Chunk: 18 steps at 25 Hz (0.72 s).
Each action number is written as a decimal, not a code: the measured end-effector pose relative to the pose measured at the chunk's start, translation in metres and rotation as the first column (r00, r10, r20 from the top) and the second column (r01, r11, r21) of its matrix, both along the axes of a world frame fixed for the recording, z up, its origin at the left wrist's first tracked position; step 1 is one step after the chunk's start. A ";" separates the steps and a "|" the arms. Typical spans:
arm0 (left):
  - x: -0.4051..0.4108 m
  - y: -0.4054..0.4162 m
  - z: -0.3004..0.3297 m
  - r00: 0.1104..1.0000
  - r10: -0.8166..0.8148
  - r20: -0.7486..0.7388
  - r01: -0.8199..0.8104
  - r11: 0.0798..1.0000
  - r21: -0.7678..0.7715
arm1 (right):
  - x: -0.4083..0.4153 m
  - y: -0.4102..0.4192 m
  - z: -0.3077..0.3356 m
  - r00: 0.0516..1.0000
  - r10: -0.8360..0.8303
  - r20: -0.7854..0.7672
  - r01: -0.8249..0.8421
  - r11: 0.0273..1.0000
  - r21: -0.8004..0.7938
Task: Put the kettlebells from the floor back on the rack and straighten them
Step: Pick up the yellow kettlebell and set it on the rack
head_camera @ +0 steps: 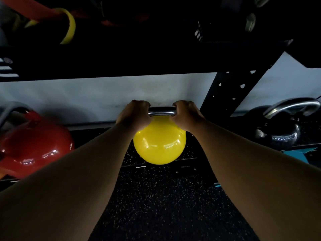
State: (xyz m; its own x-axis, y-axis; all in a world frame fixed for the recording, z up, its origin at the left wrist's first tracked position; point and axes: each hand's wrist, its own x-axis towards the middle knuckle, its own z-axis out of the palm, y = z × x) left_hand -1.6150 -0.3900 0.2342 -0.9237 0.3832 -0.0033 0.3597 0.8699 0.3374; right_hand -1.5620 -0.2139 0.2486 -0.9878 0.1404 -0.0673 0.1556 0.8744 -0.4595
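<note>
1. Hands gripped the yellow kettlebell [159, 145] together: the left hand [134, 115] was wrapped around the left end of its steel handle [161, 113], the right hand [186, 114] around the right end, with a short bare stretch of handle showing between them.
2. Both arms reached straight forward from the bottom corners of the view, and the yellow ball hung below and between the two wrists, its upper sides partly hidden by the hands.
3. The kettlebell sat at the front edge of the lowest shelf [156, 164] of the rack; whether its base rested on the shelf or was just lifted could not be told.
4. A red kettlebell [33, 145] stood well to its left on the same level, upright, with a grey handle, and partly cut off by the frame edge.
5. A black kettlebell [279, 134] with a bright steel handle stood well to the right, beyond a black perforated upright [224, 94] of the rack.
6. Above, a dark upper shelf [121, 63] crossed the whole view, and a yellow resistance band [69, 28] and a red band [34, 11] hung in the shadow over it at upper left.
7. Behind the kettlebells ran a pale, scuffed wall [78, 98].
8. Black rubber flooring [165, 206] flecked with light specks filled the space between the arms; the room was dim.
</note>
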 end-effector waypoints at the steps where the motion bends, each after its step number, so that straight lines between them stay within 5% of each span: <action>1: -0.004 0.000 -0.002 1.000 0.011 0.014 -0.011 1.000 0.021 | -0.005 0.000 -0.002 1.000 -0.010 0.006 0.010 1.000 -0.011; 11: 0.000 0.004 0.000 0.999 0.029 -0.017 -0.028 0.996 0.080 | -0.010 0.001 -0.008 1.000 -0.008 -0.029 0.007 1.000 -0.014; 14: 0.005 0.006 0.007 0.998 0.060 -0.023 -0.058 0.997 0.060 | -0.012 0.001 -0.003 0.999 0.024 0.044 -0.028 0.996 0.081; 18: 0.019 -0.007 0.011 0.988 0.093 0.125 -0.120 0.964 0.236 | -0.009 -0.005 0.021 0.975 0.218 0.032 -0.218 0.936 0.278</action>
State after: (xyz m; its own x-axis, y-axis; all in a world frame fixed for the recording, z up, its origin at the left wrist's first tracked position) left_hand -1.5958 -0.3973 0.2456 -0.9582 0.2847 -0.0284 0.2172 0.7886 0.5753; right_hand -1.5710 -0.2187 0.2692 -0.9963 -0.0651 -0.0569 -0.0530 0.9797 -0.1932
